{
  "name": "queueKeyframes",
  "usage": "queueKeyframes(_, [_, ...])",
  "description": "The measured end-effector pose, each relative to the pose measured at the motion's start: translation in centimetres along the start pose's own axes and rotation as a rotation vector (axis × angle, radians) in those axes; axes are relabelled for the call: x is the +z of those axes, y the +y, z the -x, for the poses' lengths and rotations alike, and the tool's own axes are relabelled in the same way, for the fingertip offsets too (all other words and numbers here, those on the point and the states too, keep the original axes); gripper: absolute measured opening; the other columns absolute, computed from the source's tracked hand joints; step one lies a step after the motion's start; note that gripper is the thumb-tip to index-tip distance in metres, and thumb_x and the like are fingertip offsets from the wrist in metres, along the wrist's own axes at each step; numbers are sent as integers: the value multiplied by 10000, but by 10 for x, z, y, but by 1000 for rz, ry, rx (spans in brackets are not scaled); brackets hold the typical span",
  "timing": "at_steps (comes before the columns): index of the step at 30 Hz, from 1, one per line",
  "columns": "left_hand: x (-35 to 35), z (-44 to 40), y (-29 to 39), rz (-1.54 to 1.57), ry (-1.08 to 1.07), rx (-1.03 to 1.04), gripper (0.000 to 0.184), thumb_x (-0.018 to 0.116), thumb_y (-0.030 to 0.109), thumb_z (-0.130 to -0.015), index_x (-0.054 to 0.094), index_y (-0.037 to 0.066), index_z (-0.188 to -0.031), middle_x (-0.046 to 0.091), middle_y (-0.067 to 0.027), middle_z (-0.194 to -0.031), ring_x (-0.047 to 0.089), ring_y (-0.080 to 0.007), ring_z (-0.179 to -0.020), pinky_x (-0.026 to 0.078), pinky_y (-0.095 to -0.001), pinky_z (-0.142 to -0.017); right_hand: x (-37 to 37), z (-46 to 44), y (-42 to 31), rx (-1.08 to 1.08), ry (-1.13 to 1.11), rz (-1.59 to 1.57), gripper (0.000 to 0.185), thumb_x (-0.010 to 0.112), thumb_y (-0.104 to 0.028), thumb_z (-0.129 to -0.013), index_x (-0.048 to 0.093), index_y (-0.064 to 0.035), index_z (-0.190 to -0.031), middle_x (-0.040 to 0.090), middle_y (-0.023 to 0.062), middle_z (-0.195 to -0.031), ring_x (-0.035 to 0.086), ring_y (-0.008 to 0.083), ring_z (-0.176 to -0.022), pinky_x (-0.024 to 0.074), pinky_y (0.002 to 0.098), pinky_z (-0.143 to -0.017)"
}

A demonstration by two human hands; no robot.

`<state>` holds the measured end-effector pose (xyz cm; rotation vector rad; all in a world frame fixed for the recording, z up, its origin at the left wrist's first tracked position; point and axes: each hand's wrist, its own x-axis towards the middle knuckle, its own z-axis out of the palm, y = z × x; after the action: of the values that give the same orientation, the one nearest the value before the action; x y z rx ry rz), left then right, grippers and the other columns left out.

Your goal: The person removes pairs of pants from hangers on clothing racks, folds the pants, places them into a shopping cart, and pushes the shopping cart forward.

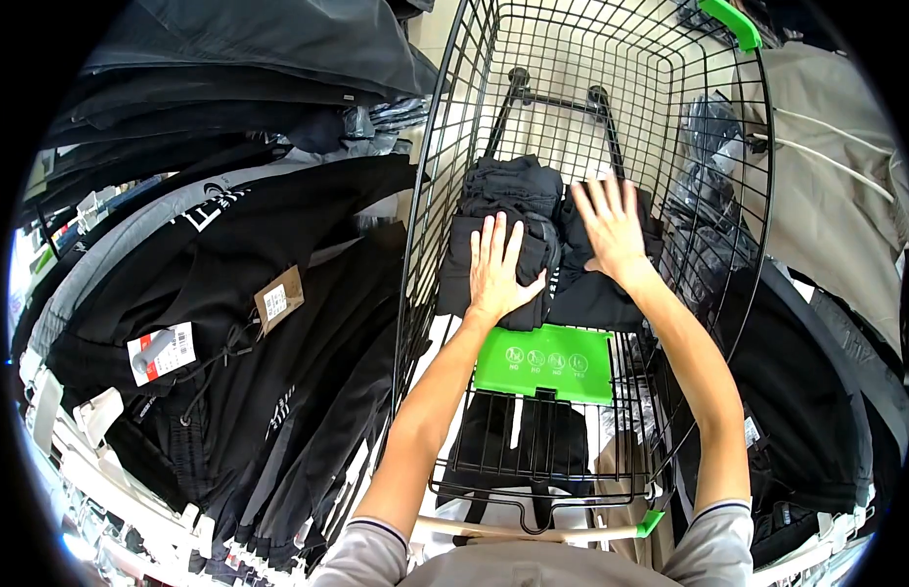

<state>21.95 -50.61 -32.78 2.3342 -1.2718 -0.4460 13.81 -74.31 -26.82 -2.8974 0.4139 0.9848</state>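
Note:
Inside a black wire shopping cart (pixel 430 225) lie stacks of folded dark clothes. My left hand (pixel 498 272) rests flat, fingers apart, on the left stack of folded black garments (pixel 459 264). Over the right stack of folded black garments (pixel 601 298) is my right hand (pixel 613 230), its fingers spread; whether it presses on the cloth or hovers just above, I cannot tell. Behind my left hand sits another folded dark grey garment (pixel 513 181). A green plastic panel (pixel 542 377) with white icons is at the near end of the cart.
Black trousers (pixel 229 245) with paper tags hang on a rack at the left. More dark clothes (pixel 787 391) and beige trousers (pixel 816 147) hang at the right. Plastic-wrapped garments (pixel 704 205) show beyond the cart's right wall. A black bag (pixel 484 435) lies below the green panel.

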Motion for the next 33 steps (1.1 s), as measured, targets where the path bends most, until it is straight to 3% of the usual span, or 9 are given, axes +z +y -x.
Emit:
queueKeyframes(4, [-22,-1,27,-95,-125,-128,1206,857,542,-743,259,62,-1674,161,-303,-1724,143,-452,-1611,123,-610,-1294,49,-53,-12,-10,-244,62,1551,1045,-472,-426,211,-149,-1692,302,177,-1695,254,416,-1578,242,703,-1238])
queueKeyframes(6, [-37,-4,50,-163,-232,-264,1262,865,573,-724,222,66,-1684,125,-327,-1723,119,-455,-1616,114,-603,-1297,49,-65,-11,-27,-224,39,1377,1045,-373,-484,330,-161,-1643,397,153,-1626,320,393,-1544,302,728,-1204])
queueKeyframes(10, [-35,-6,46,-243,-240,-278,1313,895,574,-685,210,74,-1687,113,-320,-1726,111,-456,-1617,119,-590,-1301,40,-70,10,-108,-335,-139,791,827,1,-743,544,-134,-1469,549,113,-1467,494,338,-1418,445,679,-1141])
queueKeyframes(16, [-16,4,10,-109,-165,-150,1337,973,409,-636,208,94,-1686,117,-279,-1734,133,-462,-1609,165,-598,-1289,71,-28,52,-538,-292,-216,704,815,-25,-626,636,-134,-1297,651,91,-1309,587,323,-1264,480,548,-1138])
queueKeyframes(20, [15,7,-5,24,-84,-101,1345,971,423,-639,184,143,-1693,100,-263,-1742,105,-472,-1612,158,-644,-1271,76,-6,50,-546,-293,-246,762,815,-6,-577,619,-129,-1303,637,96,-1314,569,335,-1285,428,548,-1186])
queueKeyframes(22, [25,11,-4,31,-39,-70,1349,972,431,-634,188,140,-1692,97,-261,-1743,100,-474,-1612,149,-654,-1270,70,1,49,-319,-69,-330,864,818,-3,-579,569,-142,-1395,591,112,-1396,530,351,-1350,387,566,-1217])
queueKeyframes(24, [32,15,-3,7,-37,-63,1365,960,472,-642,158,144,-1697,83,-266,-1743,82,-478,-1614,136,-659,-1269,70,1,39,-159,-56,-242,1053,843,-31,-635,404,-178,-1580,438,145,-1601,416,371,-1484,329,626,-1237])
queueKeyframes(27, [34,11,4,-51,-112,-111,1372,917,524,-684,85,123,-1699,50,-302,-1733,52,-485,-1614,94,-652,-1278,64,-1,20,-85,-97,-41,1186,890,-128,-675,253,-216,-1672,373,148,-1663,351,371,-1538,281,673,-1236])
queueKeyframes(33, [-8,-6,38,-182,-246,-224,1319,812,669,-734,150,45,-1690,112,-322,-1724,72,-463,-1620,72,-608,-1300,32,40,-3,-57,226,-287,1047,775,-20,-733,288,-100,-1656,289,236,-1690,269,461,-1563,219,649,-1258])
